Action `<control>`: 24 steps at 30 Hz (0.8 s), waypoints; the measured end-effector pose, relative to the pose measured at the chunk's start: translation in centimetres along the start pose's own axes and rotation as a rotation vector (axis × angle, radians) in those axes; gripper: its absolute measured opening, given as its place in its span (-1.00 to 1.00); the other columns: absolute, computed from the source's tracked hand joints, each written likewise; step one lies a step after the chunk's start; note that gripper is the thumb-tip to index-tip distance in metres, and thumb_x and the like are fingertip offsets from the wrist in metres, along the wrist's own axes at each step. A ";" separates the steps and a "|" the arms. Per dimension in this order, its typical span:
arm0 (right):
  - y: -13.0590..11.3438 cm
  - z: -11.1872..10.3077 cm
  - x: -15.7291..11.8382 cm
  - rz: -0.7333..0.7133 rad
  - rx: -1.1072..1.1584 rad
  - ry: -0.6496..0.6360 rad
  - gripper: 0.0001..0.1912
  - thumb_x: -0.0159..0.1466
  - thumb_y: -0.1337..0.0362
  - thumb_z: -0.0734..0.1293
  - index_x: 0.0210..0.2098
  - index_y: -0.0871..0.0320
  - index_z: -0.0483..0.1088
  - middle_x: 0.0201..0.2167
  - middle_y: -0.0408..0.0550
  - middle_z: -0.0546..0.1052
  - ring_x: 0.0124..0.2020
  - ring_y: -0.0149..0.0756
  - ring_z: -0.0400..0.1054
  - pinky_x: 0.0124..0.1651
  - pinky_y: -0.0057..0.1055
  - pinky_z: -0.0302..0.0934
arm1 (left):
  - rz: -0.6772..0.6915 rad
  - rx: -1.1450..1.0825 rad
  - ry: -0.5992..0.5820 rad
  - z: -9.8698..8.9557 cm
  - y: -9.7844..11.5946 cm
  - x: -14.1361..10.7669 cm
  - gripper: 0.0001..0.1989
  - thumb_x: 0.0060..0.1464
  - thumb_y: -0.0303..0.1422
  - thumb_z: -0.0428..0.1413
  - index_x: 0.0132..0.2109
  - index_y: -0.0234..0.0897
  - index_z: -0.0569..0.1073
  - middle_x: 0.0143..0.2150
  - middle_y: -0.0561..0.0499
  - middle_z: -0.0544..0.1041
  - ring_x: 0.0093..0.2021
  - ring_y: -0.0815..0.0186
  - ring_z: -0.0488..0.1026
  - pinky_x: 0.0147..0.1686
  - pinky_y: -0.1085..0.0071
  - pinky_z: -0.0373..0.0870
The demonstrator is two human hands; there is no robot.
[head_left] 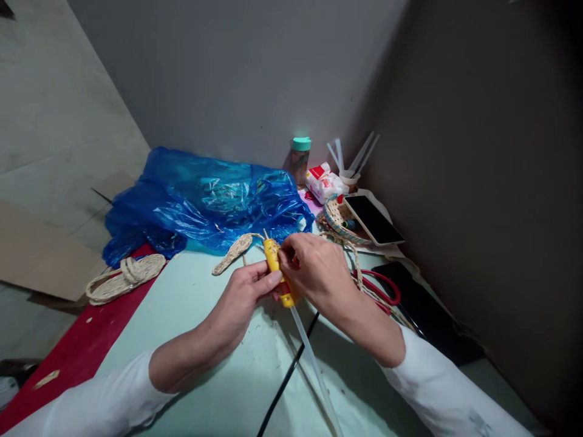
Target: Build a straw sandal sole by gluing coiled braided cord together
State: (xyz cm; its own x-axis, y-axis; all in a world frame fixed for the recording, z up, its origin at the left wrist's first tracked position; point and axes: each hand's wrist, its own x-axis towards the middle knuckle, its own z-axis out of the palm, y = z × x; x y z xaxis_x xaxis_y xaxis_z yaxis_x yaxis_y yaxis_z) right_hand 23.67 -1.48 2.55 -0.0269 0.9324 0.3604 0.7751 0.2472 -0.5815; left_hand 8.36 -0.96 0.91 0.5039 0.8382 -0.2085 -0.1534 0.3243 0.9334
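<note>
My left hand (243,291) is closed around a yellow hot glue gun (272,256), its thumb lying across the barrel. The nozzle points away from me. A long translucent glue stick (312,358) runs out of the rear end towards me. My right hand (319,267) is at the gun's right side, with fingers curled and pinched against it; whatever lies between them is hidden. Just beyond the left hand lies a small bundle of braided straw cord (233,254), near the gun's tip.
A blue plastic bag (214,197) spreads along the back. At the right are a woven basket (334,215), a phone (373,218), red-handled scissors (382,286) and a black tablet-like slab (423,303). A cord coil (127,279) lies left; a black cable (291,370) crosses the table.
</note>
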 end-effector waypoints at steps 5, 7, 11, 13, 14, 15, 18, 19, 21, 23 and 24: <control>1.5 -0.7 1.3 0.104 0.373 0.016 -0.86 0.21 0.26 0.28 -0.40 0.20 0.41 -0.52 -0.15 0.42 -0.52 -0.41 0.25 -0.41 -0.45 0.12 | -0.024 -0.011 0.004 0.3 0.3 -0.3 -0.80 0.10 -0.32 0.24 -0.21 -0.40 0.57 -0.32 -0.05 0.50 -0.32 0.33 0.35 -0.23 0.41 0.29; 2.6 -1.4 1.8 0.169 0.518 0.055 -0.82 0.19 0.18 0.28 -0.38 0.19 0.36 -0.52 -0.18 0.35 -0.56 -0.44 0.19 -0.48 -0.47 0.12 | -0.034 0.012 -0.026 0.4 0.0 -0.4 -0.82 0.12 -0.33 0.22 -0.24 -0.42 0.56 -0.33 -0.06 0.50 -0.32 0.33 0.36 -0.24 0.42 0.29; 4.8 -3.1 1.3 0.249 0.720 0.143 -0.85 0.19 0.20 0.21 -0.43 0.12 0.15 -0.55 -0.25 0.12 -0.57 -0.47 0.04 -0.54 -0.52 0.05 | -0.060 0.029 -0.066 0.4 -0.2 -0.4 -0.83 0.17 -0.34 0.18 -0.23 -0.41 0.56 -0.32 -0.06 0.49 -0.31 0.33 0.37 -0.22 0.42 0.29; 5.6 -3.7 0.3 0.270 0.774 0.145 -0.84 0.17 0.24 0.17 -0.47 0.10 0.05 -0.57 -0.27 0.00 -0.59 -0.48 -0.08 -0.56 -0.52 -0.03 | -0.079 0.015 -0.061 0.4 -0.2 -0.3 -0.83 0.17 -0.35 0.18 -0.23 -0.41 0.56 -0.30 -0.06 0.50 -0.30 0.34 0.37 -0.20 0.42 0.30; 5.9 -3.9 -0.4 0.281 0.786 0.135 -0.83 0.16 0.25 0.17 -0.49 0.10 0.03 -0.58 -0.27 -0.04 -0.60 -0.48 -0.13 -0.57 -0.52 -0.07 | -0.085 0.009 -0.057 0.3 -0.1 -0.3 -0.83 0.17 -0.35 0.18 -0.25 -0.41 0.55 -0.30 -0.06 0.50 -0.30 0.34 0.37 -0.19 0.42 0.31; 6.1 -4.1 -1.1 0.293 0.786 0.124 -0.81 0.16 0.26 0.17 -0.51 0.10 0.02 -0.58 -0.27 -0.06 -0.60 -0.48 -0.18 -0.58 -0.51 -0.11 | -0.092 0.001 -0.050 0.3 -0.1 -0.3 -0.84 0.17 -0.35 0.19 -0.26 -0.41 0.55 -0.31 -0.06 0.50 -0.29 0.34 0.38 -0.19 0.43 0.31; 6.1 -5.2 -3.6 0.327 0.729 0.103 -0.66 0.25 0.19 0.21 -0.56 0.10 -0.01 -0.61 -0.27 -0.07 -0.61 -0.49 -0.22 -0.59 -0.48 -0.20 | -0.111 -0.047 -0.023 0.1 -0.1 -0.3 -0.86 0.14 -0.37 0.23 -0.30 -0.40 0.56 -0.33 -0.04 0.51 -0.30 0.36 0.39 -0.21 0.46 0.31; 6.0 -5.9 -4.5 0.339 0.694 0.100 -0.58 0.29 0.13 0.23 -0.57 0.10 -0.03 -0.62 -0.26 -0.06 -0.61 -0.49 -0.21 -0.59 -0.47 -0.22 | -0.115 -0.065 -0.015 0.1 -0.1 -0.3 -0.87 0.12 -0.38 0.24 -0.31 -0.39 0.56 -0.35 -0.03 0.51 -0.31 0.37 0.39 -0.24 0.47 0.31; 5.6 -7.8 -6.4 0.352 0.608 0.085 -0.47 0.32 -0.01 0.28 -0.62 0.12 0.04 -0.66 -0.23 0.00 -0.64 -0.48 -0.17 -0.62 -0.44 -0.23 | -0.117 -0.093 -0.013 0.0 -0.1 -0.4 -0.89 0.08 -0.39 0.28 -0.35 -0.36 0.56 -0.37 0.01 0.51 -0.35 0.39 0.38 -0.28 0.49 0.31; 5.6 -9.9 -8.7 0.350 0.504 0.032 -0.49 0.28 0.02 0.38 -0.65 0.15 0.20 -0.68 -0.15 0.13 -0.66 -0.47 -0.06 -0.65 -0.41 -0.22 | -0.116 -0.111 -0.019 0.0 -0.1 -0.6 -0.89 0.05 -0.39 0.30 -0.37 -0.34 0.57 -0.39 0.03 0.50 -0.37 0.41 0.38 -0.31 0.50 0.31; 5.8 -10.8 -10.2 0.280 0.386 -0.039 -0.48 0.28 0.03 0.37 -0.69 0.15 0.25 -0.70 -0.07 0.21 -0.67 -0.43 0.08 -0.65 -0.40 -0.09 | -0.117 -0.119 -0.018 0.0 -0.1 -0.6 -0.90 0.04 -0.39 0.30 -0.37 -0.34 0.57 -0.39 0.03 0.50 -0.36 0.41 0.38 -0.30 0.50 0.32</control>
State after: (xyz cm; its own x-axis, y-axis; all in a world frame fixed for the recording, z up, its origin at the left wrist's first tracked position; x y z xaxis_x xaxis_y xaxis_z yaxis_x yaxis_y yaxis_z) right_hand 35.26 -12.37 3.38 0.1206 0.9844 0.1278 0.4645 0.0578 -0.8837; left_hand 8.06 -1.50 0.94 0.5390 0.7841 -0.3077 -0.1915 0.4698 0.8618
